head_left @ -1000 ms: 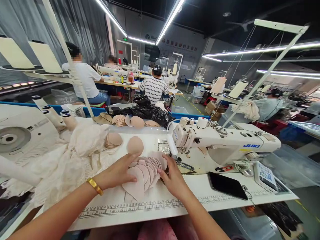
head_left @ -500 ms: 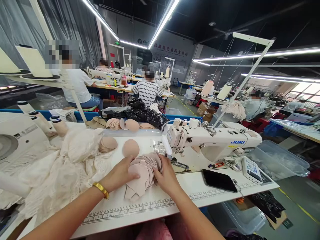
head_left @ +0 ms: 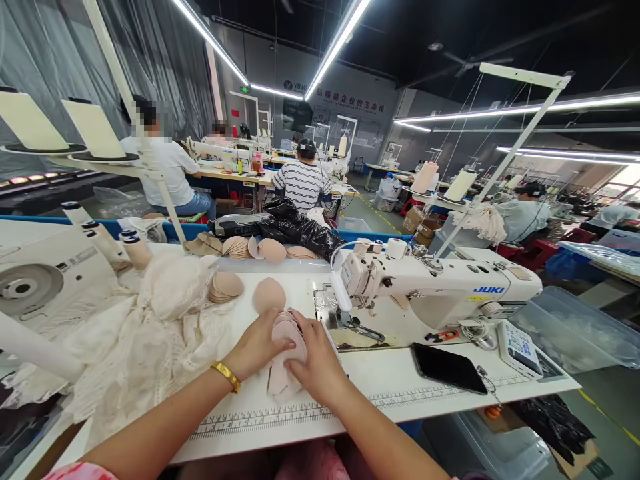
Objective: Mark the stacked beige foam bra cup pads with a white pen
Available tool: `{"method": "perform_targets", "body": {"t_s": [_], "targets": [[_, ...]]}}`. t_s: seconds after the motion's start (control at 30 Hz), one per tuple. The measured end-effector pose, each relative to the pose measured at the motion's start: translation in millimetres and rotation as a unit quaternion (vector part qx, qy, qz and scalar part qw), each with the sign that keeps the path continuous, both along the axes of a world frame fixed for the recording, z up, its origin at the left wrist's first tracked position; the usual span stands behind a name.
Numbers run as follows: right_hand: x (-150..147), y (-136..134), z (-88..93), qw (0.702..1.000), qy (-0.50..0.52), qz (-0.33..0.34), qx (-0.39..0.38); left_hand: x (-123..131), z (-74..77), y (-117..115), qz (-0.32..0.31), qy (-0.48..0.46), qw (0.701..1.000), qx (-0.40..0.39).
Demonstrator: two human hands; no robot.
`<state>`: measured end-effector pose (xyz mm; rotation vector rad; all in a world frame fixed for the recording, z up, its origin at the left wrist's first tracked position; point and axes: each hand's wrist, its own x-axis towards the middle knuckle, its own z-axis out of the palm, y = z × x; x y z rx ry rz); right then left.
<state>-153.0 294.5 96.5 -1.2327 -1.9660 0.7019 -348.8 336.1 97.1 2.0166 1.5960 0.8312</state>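
A stack of beige fabric pieces [head_left: 289, 331] stands between my two hands on the white table. My left hand [head_left: 259, 347], with a gold bracelet at the wrist, grips its left side, thumb across the front. Fingers of my right hand [head_left: 316, 357] wrap over its right side and top. Pale pieces show below the thumbs. Just behind the hands lies a round beige pad [head_left: 269, 296]. Another small stack of beige pads [head_left: 225, 287] rests against cream lace fabric [head_left: 170, 320] on the left.
A JUKI sewing machine [head_left: 440, 283] stands to the right, with metal scissors [head_left: 367, 329] at its base. A black phone [head_left: 449, 367] lies near the front edge. Thread cones, black plastic [head_left: 300, 230] and more pads line the back. Several people sit at tables beyond.
My hands have come closer together, and the spread-out beige pieces between them are now a narrower, more upright stack. The whole view has shifted slightly, with the scene moving right.
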Motion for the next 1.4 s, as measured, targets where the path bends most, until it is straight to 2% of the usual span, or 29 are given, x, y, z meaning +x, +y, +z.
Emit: {"method": "perform_targets", "body": {"t_s": [0.07, 0.17, 0.23, 0.3, 0.4, 0.53, 0.6, 0.7, 0.77, 0.83, 0.9, 0.93, 1.03, 1.17, 1.23, 1.33, 1.4], "targets": [[-3, 3, -3.1, 0.999, 0.024, -0.018, 0.018, 1, 4.2, -5, 0.002, -0.021, 1.0, 0.014], [0, 10, 0.9, 0.99, 0.03, -0.028, 0.132, 0, 15.6, -12, -0.011, -0.051, 0.997, 0.05], [4, 13, 5.3, 0.977, 0.006, -0.015, 0.211, -6, 22.8, -18, -0.029, -0.059, 0.995, 0.078], [8, 10, 6.2, 0.968, -0.016, 0.02, 0.25, -16, 26.2, -25, -0.057, -0.051, 0.992, 0.101], [12, -1, -0.2, 0.956, -0.098, 0.118, 0.25, -41, 22.4, -43, -0.104, -0.017, 0.989, 0.1], [16, -18, -1.0, 0.933, -0.223, 0.209, 0.189, -73, 13.6, -78, -0.129, 0.063, 0.989, 0.032], [20, -24, 6.4, 0.932, -0.227, 0.237, 0.155, -80, 13.0, -96, -0.124, 0.104, 0.987, 0.01], [31, -30, 16.4, 0.932, -0.195, 0.273, 0.14, -75, 12.9, -114, -0.125, 0.115, 0.985, 0.023], [42, -30, 15.1, 0.952, -0.134, 0.221, 0.163, -66, 9.6, -117, -0.129, 0.113, 0.984, 0.043], [56, -27, 6.2, 0.972, -0.091, 0.109, 0.186, -58, 3.3, -114, -0.131, 0.113, 0.983, 0.056], [74, -22, -7.0, 0.976, -0.096, 0.018, 0.192, -53, -3.5, -109, -0.136, 0.111, 0.983, 0.062], [84, -20, -13.7, 0.976, -0.111, -0.001, 0.19, -52, -6.2, -107, -0.138, 0.11, 0.982, 0.065], [112, -16, -27.1, 0.973, -0.14, -0.013, 0.184, -53, -10.0, -103, -0.14, 0.115, 0.979, 0.09], [126, -19, -25.0, 0.966, -0.149, -0.069, 0.201, -55, -11.4, -103, -0.121, 0.12, 0.975, 0.144], [115, -22, -20.8, 0.964, -0.147, -0.068, 0.212, -55, -14.0, -103, -0.098, 0.119, 0.974, 0.168], [83, -28, -19.2, 0.971, -0.112, -0.004, 0.211, -52, -18.6, -103, -0.062, 0.11, 0.973, 0.195], [64, -30, -21.0, 0.973, -0.075, 0.011, 0.216, -52, -20.3, -103, -0.038, 0.099, 0.972, 0.21]]}}
